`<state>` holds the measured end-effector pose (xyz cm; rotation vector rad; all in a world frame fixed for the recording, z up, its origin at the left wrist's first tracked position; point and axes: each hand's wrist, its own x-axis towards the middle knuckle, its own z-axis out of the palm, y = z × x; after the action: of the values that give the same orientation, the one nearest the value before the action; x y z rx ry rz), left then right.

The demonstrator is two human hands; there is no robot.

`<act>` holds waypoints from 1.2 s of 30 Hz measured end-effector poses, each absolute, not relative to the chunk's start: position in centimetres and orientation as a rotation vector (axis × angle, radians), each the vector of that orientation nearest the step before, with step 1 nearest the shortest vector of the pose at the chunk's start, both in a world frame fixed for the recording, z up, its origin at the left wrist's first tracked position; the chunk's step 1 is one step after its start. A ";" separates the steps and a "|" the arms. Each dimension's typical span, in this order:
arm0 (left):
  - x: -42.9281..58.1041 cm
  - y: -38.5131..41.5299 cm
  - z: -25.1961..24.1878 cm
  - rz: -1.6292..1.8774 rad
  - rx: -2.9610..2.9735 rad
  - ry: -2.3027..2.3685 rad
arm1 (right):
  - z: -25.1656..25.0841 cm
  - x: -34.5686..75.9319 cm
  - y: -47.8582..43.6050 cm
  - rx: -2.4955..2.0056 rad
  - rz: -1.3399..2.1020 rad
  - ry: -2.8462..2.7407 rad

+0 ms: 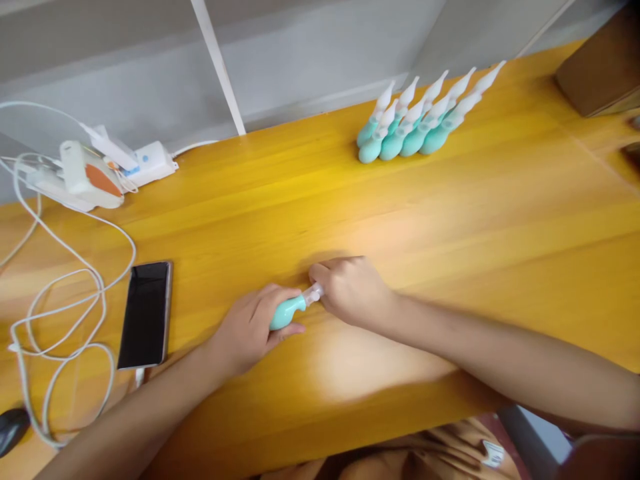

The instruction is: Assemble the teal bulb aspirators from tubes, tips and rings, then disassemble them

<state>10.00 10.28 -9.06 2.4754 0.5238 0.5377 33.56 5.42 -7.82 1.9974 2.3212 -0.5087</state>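
Note:
Between my hands is a teal bulb nasal aspirator (289,313), tilted up to the right above the wooden table. My left hand (253,323) wraps round its rounded bulb, with the thumb stretched below. The clear connector at the bulb's neck shows between the two hands. My right hand (353,290) is closed on the far end of that clear part, and its fingers hide the tip. Toward the back of the table stand several like aspirators (413,139) in two rows, teal bulbs down and whitish tips up.
A dark-screened phone (145,315) lies left of my left hand, plugged into a white cable (103,300) that coils beside it. Chargers and a power strip (151,164) sit at the back left. A brown box (597,67) stands at the back right, and a black mouse (13,430) at lower left.

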 end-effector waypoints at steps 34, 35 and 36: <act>9.1 10.8 -10.1 0.686 2.071 0.511 | -7.3 33.0 4.9 1.915 -0.672 2.303; 8.9 10.9 -10.2 0.710 1.988 0.494 | -7.1 33.0 5.1 1.923 -0.682 2.287; 8.7 11.1 -10.3 0.758 1.913 0.515 | -6.9 33.1 5.2 1.934 -0.685 2.272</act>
<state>8.71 11.05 -10.30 1.9133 0.5147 0.7579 33.06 5.17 -6.89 1.9343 2.2720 -0.6845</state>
